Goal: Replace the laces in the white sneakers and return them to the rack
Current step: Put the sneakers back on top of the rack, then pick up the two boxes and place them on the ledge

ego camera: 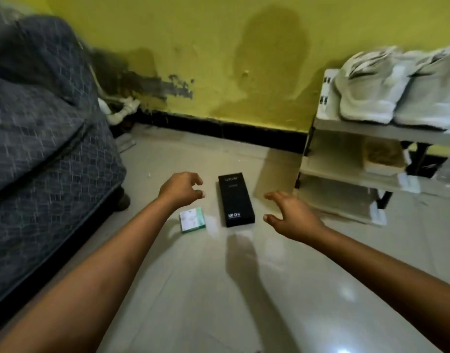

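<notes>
Both hands reach out empty above the floor.
The left hand (181, 187) has loosely curled fingers, the right hand (291, 216) spread wide; a black box (235, 200) lies between them. The white sneakers (402, 90) sit on the rack's (358, 129) top shelf.

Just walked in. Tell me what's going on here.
A person reaches both bare arms out over the floor, holding nothing. The left hand and right hand hover either side of a black box, with a small green box nearby. The white sneakers sit on the rack's top shelf.
</notes>
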Demonstrator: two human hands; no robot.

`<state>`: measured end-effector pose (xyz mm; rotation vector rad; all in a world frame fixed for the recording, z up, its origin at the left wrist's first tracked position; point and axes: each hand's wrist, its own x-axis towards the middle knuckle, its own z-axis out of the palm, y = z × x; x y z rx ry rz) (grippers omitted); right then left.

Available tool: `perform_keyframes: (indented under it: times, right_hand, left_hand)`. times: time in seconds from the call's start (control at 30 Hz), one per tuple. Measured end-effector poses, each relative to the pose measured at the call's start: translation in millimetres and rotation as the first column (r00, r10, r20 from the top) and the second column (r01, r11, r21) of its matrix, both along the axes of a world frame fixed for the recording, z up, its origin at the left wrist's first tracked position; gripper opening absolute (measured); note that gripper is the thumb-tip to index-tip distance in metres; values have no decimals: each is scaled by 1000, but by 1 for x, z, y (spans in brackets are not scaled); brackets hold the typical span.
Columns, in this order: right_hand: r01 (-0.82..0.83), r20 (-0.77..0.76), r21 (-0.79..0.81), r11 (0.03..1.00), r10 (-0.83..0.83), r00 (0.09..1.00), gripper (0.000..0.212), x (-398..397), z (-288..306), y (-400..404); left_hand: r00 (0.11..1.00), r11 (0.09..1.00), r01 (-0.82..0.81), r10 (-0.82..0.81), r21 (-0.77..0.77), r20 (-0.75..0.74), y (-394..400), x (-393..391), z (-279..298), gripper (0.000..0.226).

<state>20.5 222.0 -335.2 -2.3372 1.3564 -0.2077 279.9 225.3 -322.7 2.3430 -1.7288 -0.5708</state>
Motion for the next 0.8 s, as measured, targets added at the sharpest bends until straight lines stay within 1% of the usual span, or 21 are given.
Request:
perform_keyframes:
  times: [0.07,0.17,0.23,0.33,0.4,0.5,0.57,0.63,0.7,0.8]
  right_hand:
    - [-18,-48,49,999,21,999,57,8,-21,-4]
    - [-8,-110,123,992,22,994,62,22,-60,-20]
    - [29,-124,163,986,-9,992,71,35,-84,-32]
    - [117,-95,213,970,-99,991,87,65,-117,-51]
    - [165,-85,217,962,-150,985,94,85,-131,-62]
    - [228,-116,248,941,-205,972,97,115,-156,-86]
    - [269,-109,273,924,-248,963,99,124,-163,-94]
    - [288,-76,280,916,-278,958,99,127,-170,-103]
    - [280,-57,267,922,-275,960,98,124,-165,-106]
    - [282,-32,270,920,-285,958,101,115,-136,-112]
  left_hand:
    - [994,990,-112,111,82,22,2,11,-29,40]
    - [964,946,-267,262,186,47,0,16,-76,53]
    - [950,923,-311,305,227,62,0,14,-102,65]
    - [934,892,-353,353,281,53,-4,16,-136,82]
    - [919,880,-389,393,272,43,-10,19,-150,88]
    - [899,866,-435,434,247,63,-28,24,-173,89]
    - [904,880,-428,413,208,109,-33,21,-178,86]
    - [906,889,-422,408,175,113,-39,21,-183,78]
    - [911,899,-412,405,148,76,-37,19,-180,73]
    - [909,902,-415,417,117,1,-39,22,-150,72]
